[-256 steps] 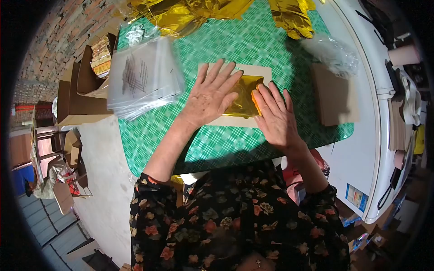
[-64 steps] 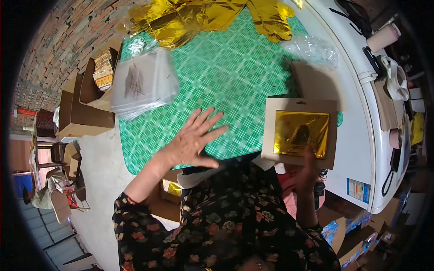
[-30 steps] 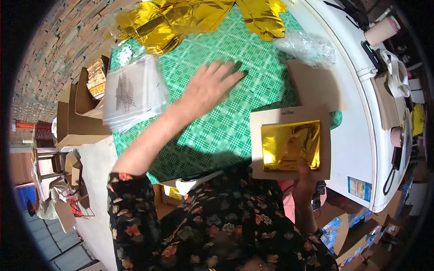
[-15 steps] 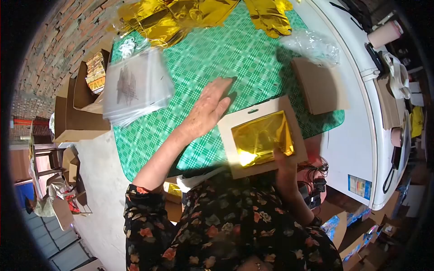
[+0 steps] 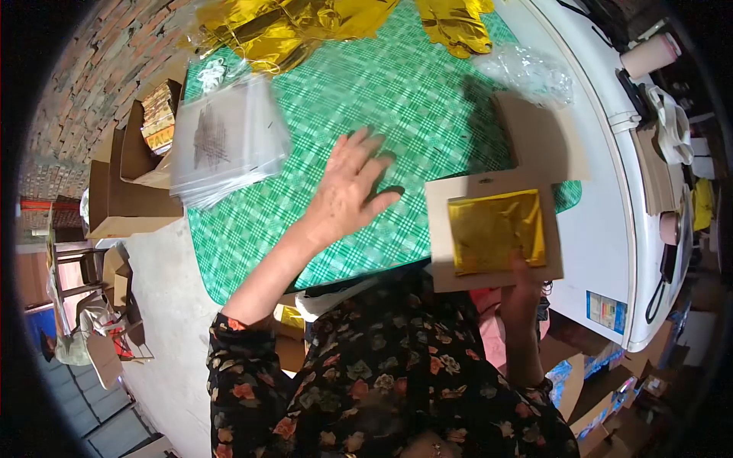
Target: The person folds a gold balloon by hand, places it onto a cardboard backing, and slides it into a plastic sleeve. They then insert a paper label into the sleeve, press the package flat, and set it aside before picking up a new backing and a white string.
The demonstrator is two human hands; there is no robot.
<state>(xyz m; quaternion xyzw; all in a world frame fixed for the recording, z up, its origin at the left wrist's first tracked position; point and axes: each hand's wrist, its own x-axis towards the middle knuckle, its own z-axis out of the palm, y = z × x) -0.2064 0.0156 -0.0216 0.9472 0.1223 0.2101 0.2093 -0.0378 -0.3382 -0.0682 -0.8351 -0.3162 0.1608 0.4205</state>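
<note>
Far left, off the table's left edge: two open cardboard boxes (image 5: 122, 191), the farther one holding gold-faced packs. Next, on the left margin of the green checked cloth (image 5: 427, 91): one fanned stack of clear plastic sleeves (image 5: 225, 141), overhanging the cloth's edge toward the boxes. Along the far edge: two heaps of crumpled gold foil (image 5: 282, 27), one at centre-left, one smaller to its right. The middle of the cloth is bare from the sleeves across to the right-hand stock, the widest free room on the table. Left hand (image 5: 347, 195): one, arm reaching in from the near edge, palm down low over the bare cloth, fingers spread wide, holding nothing; whether it touches the cloth cannot be told. Right of it, one backing card (image 5: 489, 278), tan, raised over the near right corner of the cloth and jutting past the table's near edge, face up, bearing one gold foil square (image 5: 496, 231) flat at its centre. Right hand (image 5: 521, 294): one, mostly hidden beneath the card, thumb pressed on the lower edge, fingers closed on the card. Behind the card: one stack of blank brown cards (image 5: 546, 133), one bunch of crumpled clear plastic (image 5: 527, 69). Far right: one white appliance lid (image 5: 611, 229), cluttered along its outer side.
</note>
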